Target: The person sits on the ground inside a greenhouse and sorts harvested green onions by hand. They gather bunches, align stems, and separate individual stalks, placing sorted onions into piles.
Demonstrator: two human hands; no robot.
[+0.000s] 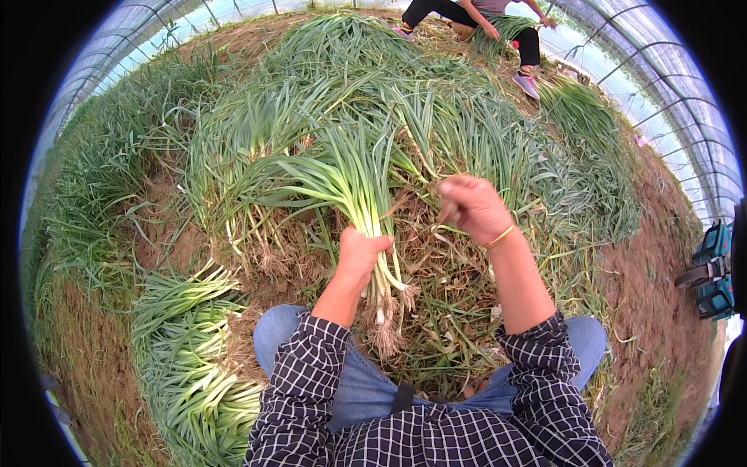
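My left hand [363,250] grips a bunch of green garlic or leek-like plants [365,204] around the pale stems. Their green leaves fan out away from me, while white bases and stringy roots [388,338] hang below my fist towards my lap. To the right, apart from the bunch, my right hand [474,207] is raised, blurred, its fingers pinched together. A brown, withered leaf strip [442,225] seems to hang from those fingers. Beneath both hands lies a litter of dry leaves and trimmings [443,298].
A large heap of the same plants [467,122] spreads ahead. Bunches with pale stems [198,362] lie in a row at my left. Another person [490,23] sits at the far side holding plants. A teal wheeled machine [713,271] stands at the right, under the film greenhouse [665,76].
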